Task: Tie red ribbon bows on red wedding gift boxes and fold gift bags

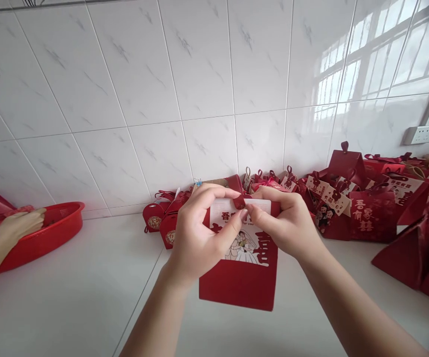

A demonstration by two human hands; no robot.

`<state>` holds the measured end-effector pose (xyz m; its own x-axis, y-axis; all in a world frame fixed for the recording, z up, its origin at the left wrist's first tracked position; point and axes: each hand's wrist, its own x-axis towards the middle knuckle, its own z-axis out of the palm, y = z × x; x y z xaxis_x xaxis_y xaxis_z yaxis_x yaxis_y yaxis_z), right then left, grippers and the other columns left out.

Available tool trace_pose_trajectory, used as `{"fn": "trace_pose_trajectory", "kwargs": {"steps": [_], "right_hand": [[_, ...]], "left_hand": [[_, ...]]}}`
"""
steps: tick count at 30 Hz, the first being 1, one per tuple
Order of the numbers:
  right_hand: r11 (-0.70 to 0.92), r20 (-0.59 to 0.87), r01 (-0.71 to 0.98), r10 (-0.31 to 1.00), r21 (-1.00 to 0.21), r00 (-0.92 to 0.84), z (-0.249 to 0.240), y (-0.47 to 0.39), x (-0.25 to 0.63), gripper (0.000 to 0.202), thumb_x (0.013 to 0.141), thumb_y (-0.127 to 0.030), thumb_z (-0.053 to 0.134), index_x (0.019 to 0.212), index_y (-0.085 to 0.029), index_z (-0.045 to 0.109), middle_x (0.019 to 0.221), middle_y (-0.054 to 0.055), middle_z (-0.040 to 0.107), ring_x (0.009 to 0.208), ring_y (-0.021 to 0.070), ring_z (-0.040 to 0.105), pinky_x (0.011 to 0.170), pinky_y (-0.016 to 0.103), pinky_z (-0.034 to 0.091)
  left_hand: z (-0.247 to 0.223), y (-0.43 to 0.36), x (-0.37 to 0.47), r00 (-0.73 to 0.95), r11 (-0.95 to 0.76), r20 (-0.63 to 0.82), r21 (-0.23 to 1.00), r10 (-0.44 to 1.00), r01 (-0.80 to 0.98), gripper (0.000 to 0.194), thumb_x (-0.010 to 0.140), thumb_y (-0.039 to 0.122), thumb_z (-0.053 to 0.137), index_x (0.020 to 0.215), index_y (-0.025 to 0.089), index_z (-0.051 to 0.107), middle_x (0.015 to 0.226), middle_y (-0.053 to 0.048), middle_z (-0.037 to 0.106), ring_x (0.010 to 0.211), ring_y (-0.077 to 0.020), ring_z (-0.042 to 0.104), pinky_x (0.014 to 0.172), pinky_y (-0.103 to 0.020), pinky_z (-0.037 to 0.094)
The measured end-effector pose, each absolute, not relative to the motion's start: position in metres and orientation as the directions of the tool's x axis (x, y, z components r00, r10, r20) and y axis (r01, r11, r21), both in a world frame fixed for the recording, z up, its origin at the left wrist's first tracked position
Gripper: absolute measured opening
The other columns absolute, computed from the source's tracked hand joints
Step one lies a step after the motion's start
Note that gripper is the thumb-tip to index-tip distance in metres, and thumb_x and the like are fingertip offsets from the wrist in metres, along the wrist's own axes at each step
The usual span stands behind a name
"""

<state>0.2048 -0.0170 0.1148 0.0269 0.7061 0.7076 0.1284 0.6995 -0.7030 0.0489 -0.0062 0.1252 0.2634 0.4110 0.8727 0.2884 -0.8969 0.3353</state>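
Observation:
A red gift box [239,285] with a white printed card showing a bridal couple is held up in front of me, above the white table. My left hand [209,230] pinches the top of the box and its dark red strap, thumb pointing toward the strap's end. From the right, my right hand [283,218] pinches the same top edge beside the strap [240,201], its thumb close to my left thumb. The fingertips behind the box are partly hidden.
Small red boxes [153,217] stand behind my left hand by the tiled wall. Many red gift boxes [372,213] crowd the right side. At the left, another person's hand [21,225] is over a red basin [60,229].

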Motion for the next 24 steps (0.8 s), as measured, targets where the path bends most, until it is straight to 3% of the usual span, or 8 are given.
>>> {"fn": "trace_pose_trajectory", "kwargs": {"steps": [7,17,24], "right_hand": [[0.694,0.701,0.117,0.713,-0.710,0.027,0.1157,-0.0193,0.2044,0.009,0.071,-0.014,0.062,0.062,-0.015,0.060,0.055,-0.005,0.048,0.052,0.0061,0.042,0.047,0.018,0.036],[0.710,0.713,0.097,0.701,-0.697,-0.002,0.1146,-0.0184,0.2051,0.009,0.069,-0.008,0.059,0.064,-0.015,0.060,0.058,-0.005,0.049,0.055,0.0062,0.043,0.049,0.018,0.036],[0.721,0.719,0.062,0.693,-0.691,-0.054,0.1153,-0.0179,0.2080,0.011,0.072,-0.014,0.067,0.064,-0.015,0.060,0.060,-0.004,0.052,0.056,0.0072,0.046,0.050,0.019,0.038]], "left_hand": [[0.1211,-0.0035,0.0517,0.195,-0.910,0.935,0.214,0.296,0.355,0.019,0.074,0.005,0.065,0.089,0.018,0.066,0.089,-0.002,0.066,0.088,-0.0137,0.062,0.082,-0.026,0.051],[0.1284,-0.0094,0.0448,0.144,-0.802,0.794,0.558,0.591,0.213,0.010,0.077,0.015,0.069,0.083,0.023,0.072,0.084,0.000,0.071,0.082,-0.0161,0.066,0.078,-0.030,0.054],[0.1293,-0.0098,0.0456,0.164,-0.763,0.746,0.618,0.646,0.192,0.004,0.078,0.019,0.068,0.077,0.022,0.067,0.078,0.000,0.068,0.079,-0.0174,0.066,0.078,-0.033,0.053]]}}
